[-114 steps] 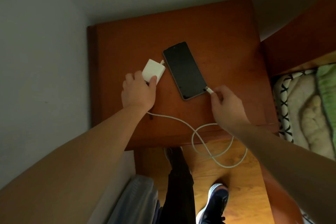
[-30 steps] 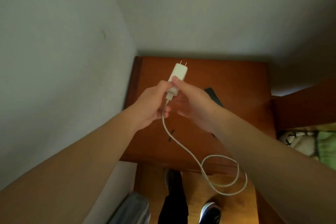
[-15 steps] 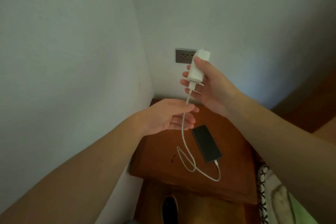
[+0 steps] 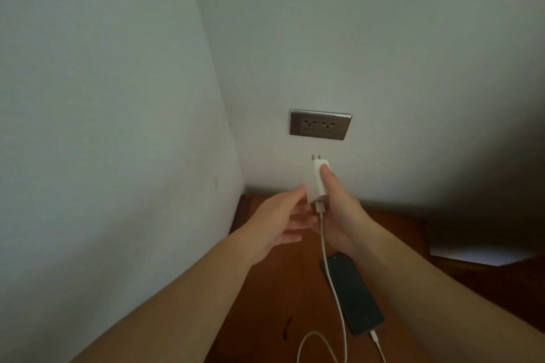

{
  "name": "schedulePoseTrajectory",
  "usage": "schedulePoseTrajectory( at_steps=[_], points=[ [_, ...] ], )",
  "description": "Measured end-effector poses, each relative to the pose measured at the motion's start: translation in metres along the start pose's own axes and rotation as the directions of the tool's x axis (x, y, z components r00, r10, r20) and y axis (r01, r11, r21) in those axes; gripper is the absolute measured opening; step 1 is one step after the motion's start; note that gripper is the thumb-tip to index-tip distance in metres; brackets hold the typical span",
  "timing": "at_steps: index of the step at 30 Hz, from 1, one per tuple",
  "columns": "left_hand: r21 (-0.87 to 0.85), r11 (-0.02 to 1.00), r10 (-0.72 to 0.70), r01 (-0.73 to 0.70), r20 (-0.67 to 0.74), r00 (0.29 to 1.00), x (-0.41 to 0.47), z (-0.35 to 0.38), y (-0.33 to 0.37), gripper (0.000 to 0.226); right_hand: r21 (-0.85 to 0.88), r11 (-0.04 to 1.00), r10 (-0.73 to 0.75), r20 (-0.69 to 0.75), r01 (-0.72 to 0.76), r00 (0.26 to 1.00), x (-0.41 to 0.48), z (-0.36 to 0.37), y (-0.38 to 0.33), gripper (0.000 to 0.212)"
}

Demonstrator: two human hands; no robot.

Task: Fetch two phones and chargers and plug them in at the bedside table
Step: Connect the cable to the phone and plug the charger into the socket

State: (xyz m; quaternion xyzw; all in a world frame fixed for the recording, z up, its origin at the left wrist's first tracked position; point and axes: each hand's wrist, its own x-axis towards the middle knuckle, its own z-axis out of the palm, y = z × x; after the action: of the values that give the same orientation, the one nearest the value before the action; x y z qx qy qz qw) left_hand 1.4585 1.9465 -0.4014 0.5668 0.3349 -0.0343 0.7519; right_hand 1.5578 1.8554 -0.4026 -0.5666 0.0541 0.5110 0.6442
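White charger [image 4: 318, 183] held upright in right hand [image 4: 339, 215], thumb pressed on its front face, 2 prongs pointing up toward wall socket [image 4: 320, 128]. Prongs below the socket plate, not in it. Left hand [image 4: 275, 222] loosely open, fingertips near the charger's lower left edge; contact unclear. White cable [image 4: 333, 283] running down from the charger's base, crossing the near edge of dark phone [image 4: 352, 293], looping at the bottom of view, plugged into the phone's near end. Phone flat, screen up, on brown wooden bedside table [image 4: 265, 303], right of centre. Small dark mark [image 4: 286, 328] on the tabletop left of the cable loop. Socket plate dark, 2 outlets side by side, both empty. Only 1 phone and 1 charger in view.
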Motion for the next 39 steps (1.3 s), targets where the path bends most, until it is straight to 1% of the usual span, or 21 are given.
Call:
schedulePoseTrajectory(
  at_steps=[2, 5, 9, 12, 15, 17, 21, 24, 27, 32, 34, 37, 39],
  points=[
    [0.003, 1.000, 0.014, -0.014, -0.041, 0.999, 0.022, 0.005, 0.007, 0.033, -0.005, 0.999, -0.050, 0.025, 0.050, 0.998, 0.014, 0.002, -0.006, 0.047],
    [0.000, 0.999, 0.050, -0.051, -0.079, 0.996, 0.050, 0.008, 0.016, 0.042, -0.007, 0.992, -0.128, 0.005, 0.128, 0.992, 0.031, 0.005, -0.016, 0.028],
    [-0.022, 0.997, 0.069, -0.071, -0.109, 0.992, 0.072, 0.001, 0.023, 0.042, 0.057, 0.986, -0.155, -0.066, 0.159, 0.986, 0.048, 0.012, -0.033, 0.018],
    [-0.006, 0.996, 0.088, -0.089, -0.130, 0.988, 0.081, -0.005, 0.024, 0.040, 0.102, 0.978, -0.172, -0.081, 0.180, 0.982, 0.058, 0.015, -0.034, 0.020],
    [0.034, 0.991, 0.129, -0.126, -0.151, 0.980, 0.085, -0.008, 0.024, 0.031, 0.132, 0.971, -0.189, -0.079, 0.198, 0.979, 0.065, 0.014, -0.028, 0.025],
    [0.064, 0.987, 0.157, -0.149, -0.155, 0.975, 0.087, -0.007, 0.023, 0.029, 0.153, 0.964, -0.206, -0.082, 0.216, 0.975, 0.067, 0.013, -0.026, 0.024],
    [0.056, 0.984, 0.178, -0.171, -0.175, 0.968, 0.089, -0.006, 0.024, 0.026, 0.171, 0.955, -0.227, -0.104, 0.242, 0.968, 0.068, 0.016, -0.027, 0.023],
    [0.019, 0.986, 0.169, -0.168, -0.192, 0.967, 0.089, -0.007, 0.025, 0.026, 0.046, 0.964, -0.255, -0.131, 0.263, 0.958, 0.067, 0.020, -0.032, 0.026],
    [-0.009, 0.985, 0.165, -0.171, -0.218, 0.962, 0.089, -0.003, 0.027, 0.037, -0.014, 0.975, -0.223, -0.168, 0.224, 0.960, 0.065, 0.023, -0.045, 0.038],
    [-0.138, 0.985, 0.068, -0.101, -0.226, 0.972, 0.083, 0.003, 0.026, 0.039, -0.142, 0.973, -0.214, -0.242, 0.184, 0.946, 0.064, 0.030, -0.045, 0.038],
    [-0.151, 0.983, 0.064, -0.107, -0.267, 0.962, 0.083, 0.008, 0.029, 0.042, -0.127, 0.982, -0.172, -0.273, 0.142, 0.947, 0.065, 0.031, -0.055, 0.043],
    [-0.137, 0.984, 0.063, -0.117, -0.344, 0.937, 0.085, 0.013, 0.030, 0.036, -0.118, 0.990, -0.109, -0.269, 0.080, 0.957, 0.067, 0.032, -0.067, 0.046],
    [-0.098, 0.985, 0.100, -0.140, -0.335, 0.937, 0.086, 0.010, 0.026, 0.030, -0.165, 0.984, -0.113, -0.279, 0.068, 0.954, 0.069, 0.034, -0.059, 0.053]
  ],
)
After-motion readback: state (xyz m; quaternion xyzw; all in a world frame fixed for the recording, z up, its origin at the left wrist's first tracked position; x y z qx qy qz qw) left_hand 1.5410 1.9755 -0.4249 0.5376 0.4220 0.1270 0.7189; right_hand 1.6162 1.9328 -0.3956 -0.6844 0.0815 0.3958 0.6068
